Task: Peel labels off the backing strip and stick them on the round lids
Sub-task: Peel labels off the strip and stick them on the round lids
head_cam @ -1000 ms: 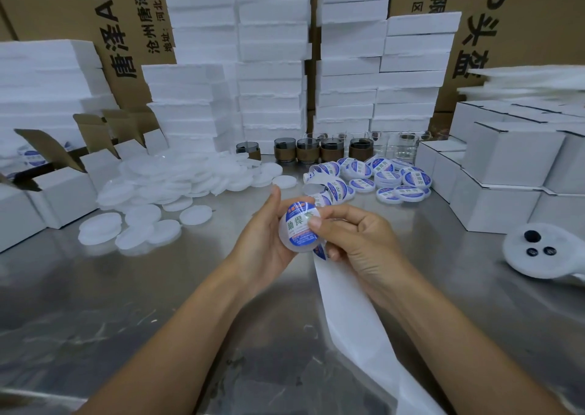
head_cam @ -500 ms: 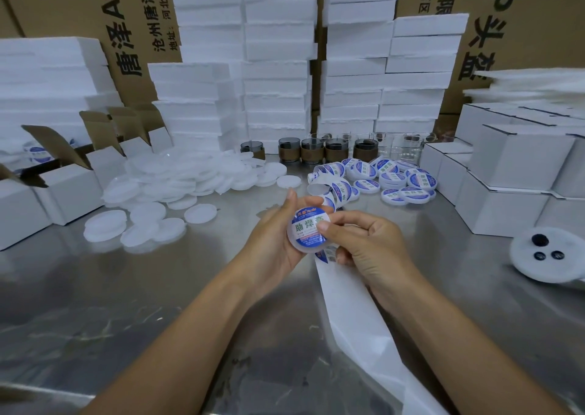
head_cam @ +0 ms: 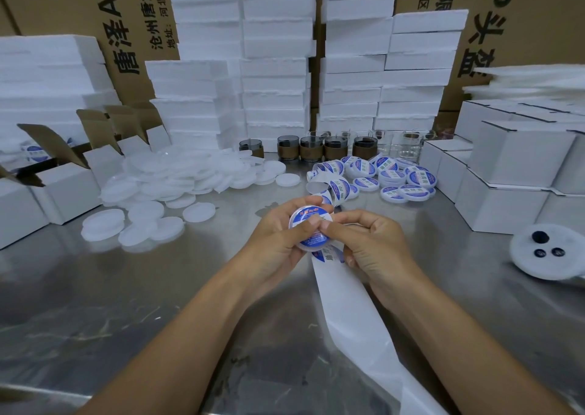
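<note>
Head view: your left grip is clenched round a lid, held up just above the surface with its face turned toward you. A blue-and-white label covers that face. Your left thumb lies across the middle of the label. Your right grip closes on the same lid from the other side, thumb tip pressed on the label next to the left thumb, forefinger curled against the lid's right edge. The other right fingers are curled in toward the palm, and I cannot tell whether they also pinch the strip.

The backing strip runs out from under the lid, passes below your right grip and trails bare and white across the surface toward the lower right edge. One more label sits on it just under the lid. Behind your grips the strip loops up into a loose curl that carries more labels.

Left of centre, a heap of plain lids spreads over the surface. Right of centre, near the curl, lies a cluster of labelled lids. A row of small jars stands behind both groups. Open boxes sit at the left and closed white boxes at the right, with a white disc bearing three dark spots in front of them. Foam slabs are stacked at the back against brown cartons.
</note>
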`<action>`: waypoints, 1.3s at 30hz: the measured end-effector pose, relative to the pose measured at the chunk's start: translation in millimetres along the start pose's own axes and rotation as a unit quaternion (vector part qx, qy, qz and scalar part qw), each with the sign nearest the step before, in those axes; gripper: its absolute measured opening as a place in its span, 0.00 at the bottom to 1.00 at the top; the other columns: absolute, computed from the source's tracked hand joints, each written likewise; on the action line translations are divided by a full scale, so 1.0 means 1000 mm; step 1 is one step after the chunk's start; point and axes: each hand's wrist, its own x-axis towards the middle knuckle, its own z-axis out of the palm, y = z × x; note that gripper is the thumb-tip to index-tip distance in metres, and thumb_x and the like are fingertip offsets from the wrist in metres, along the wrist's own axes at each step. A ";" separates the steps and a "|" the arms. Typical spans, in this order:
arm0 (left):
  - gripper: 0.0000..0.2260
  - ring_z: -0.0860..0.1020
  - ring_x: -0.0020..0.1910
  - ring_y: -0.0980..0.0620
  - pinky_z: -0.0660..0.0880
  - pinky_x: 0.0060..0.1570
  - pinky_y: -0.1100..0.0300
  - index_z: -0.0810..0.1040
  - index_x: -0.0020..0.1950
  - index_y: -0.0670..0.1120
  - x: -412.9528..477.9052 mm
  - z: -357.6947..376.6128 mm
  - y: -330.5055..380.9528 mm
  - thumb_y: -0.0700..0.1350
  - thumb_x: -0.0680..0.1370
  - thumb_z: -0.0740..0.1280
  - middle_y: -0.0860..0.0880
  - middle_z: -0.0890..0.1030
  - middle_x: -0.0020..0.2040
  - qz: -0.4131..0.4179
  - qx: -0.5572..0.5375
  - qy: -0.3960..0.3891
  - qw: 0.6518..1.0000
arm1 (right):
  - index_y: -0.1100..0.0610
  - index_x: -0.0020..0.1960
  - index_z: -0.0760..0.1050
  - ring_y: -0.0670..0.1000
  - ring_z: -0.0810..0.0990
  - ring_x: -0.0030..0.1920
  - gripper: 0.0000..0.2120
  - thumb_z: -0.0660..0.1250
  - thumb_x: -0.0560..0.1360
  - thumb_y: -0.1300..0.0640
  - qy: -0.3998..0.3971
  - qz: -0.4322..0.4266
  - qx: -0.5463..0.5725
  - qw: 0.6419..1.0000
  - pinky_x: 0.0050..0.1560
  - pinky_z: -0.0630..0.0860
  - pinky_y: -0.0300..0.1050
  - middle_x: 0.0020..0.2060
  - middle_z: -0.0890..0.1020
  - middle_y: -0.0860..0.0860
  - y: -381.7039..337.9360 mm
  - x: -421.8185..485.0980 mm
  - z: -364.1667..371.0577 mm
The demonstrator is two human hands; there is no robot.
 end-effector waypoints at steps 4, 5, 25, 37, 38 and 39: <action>0.16 0.82 0.47 0.50 0.80 0.47 0.60 0.75 0.55 0.40 0.000 0.000 0.000 0.38 0.68 0.67 0.45 0.82 0.50 -0.002 -0.008 -0.005 1.000 | 0.56 0.36 0.78 0.42 0.71 0.18 0.05 0.75 0.67 0.60 0.007 -0.002 -0.025 1.000 0.19 0.65 0.30 0.24 0.81 0.49 -0.001 0.000 -0.001; 0.15 0.82 0.47 0.51 0.80 0.47 0.60 0.75 0.55 0.40 0.000 0.000 0.000 0.38 0.68 0.66 0.45 0.82 0.50 -0.002 -0.008 -0.006 1.000 | 0.56 0.36 0.78 0.42 0.71 0.18 0.05 0.75 0.67 0.60 0.008 -0.002 -0.028 1.000 0.19 0.65 0.30 0.23 0.80 0.48 -0.001 0.000 0.000; 0.14 0.82 0.47 0.51 0.80 0.44 0.60 0.77 0.53 0.43 0.002 -0.003 -0.002 0.40 0.68 0.68 0.48 0.84 0.48 -0.009 0.030 0.000 1.000 | 0.56 0.37 0.79 0.42 0.70 0.18 0.05 0.75 0.67 0.60 0.016 0.030 -0.056 0.998 0.22 0.69 0.31 0.19 0.77 0.46 0.002 0.003 -0.002; 0.10 0.81 0.47 0.50 0.80 0.44 0.61 0.77 0.53 0.43 0.002 0.000 -0.001 0.33 0.75 0.63 0.46 0.82 0.50 0.005 0.047 0.025 0.999 | 0.57 0.37 0.78 0.48 0.77 0.22 0.06 0.71 0.71 0.57 -0.003 0.041 -0.015 0.999 0.29 0.74 0.38 0.30 0.84 0.55 0.001 0.004 -0.001; 0.10 0.81 0.47 0.49 0.80 0.43 0.61 0.77 0.53 0.43 0.002 0.000 -0.001 0.33 0.76 0.62 0.46 0.82 0.50 0.006 0.049 0.027 0.998 | 0.57 0.38 0.78 0.48 0.78 0.24 0.06 0.69 0.72 0.57 -0.006 0.043 -0.011 0.999 0.28 0.74 0.38 0.30 0.84 0.54 0.000 0.004 -0.001; 0.10 0.81 0.47 0.49 0.80 0.42 0.61 0.77 0.53 0.43 0.002 0.001 -0.001 0.32 0.76 0.61 0.47 0.83 0.50 0.008 0.049 0.027 0.998 | 0.57 0.38 0.78 0.48 0.80 0.25 0.06 0.68 0.73 0.57 -0.009 0.041 -0.013 0.999 0.28 0.74 0.37 0.30 0.84 0.53 0.000 0.005 -0.001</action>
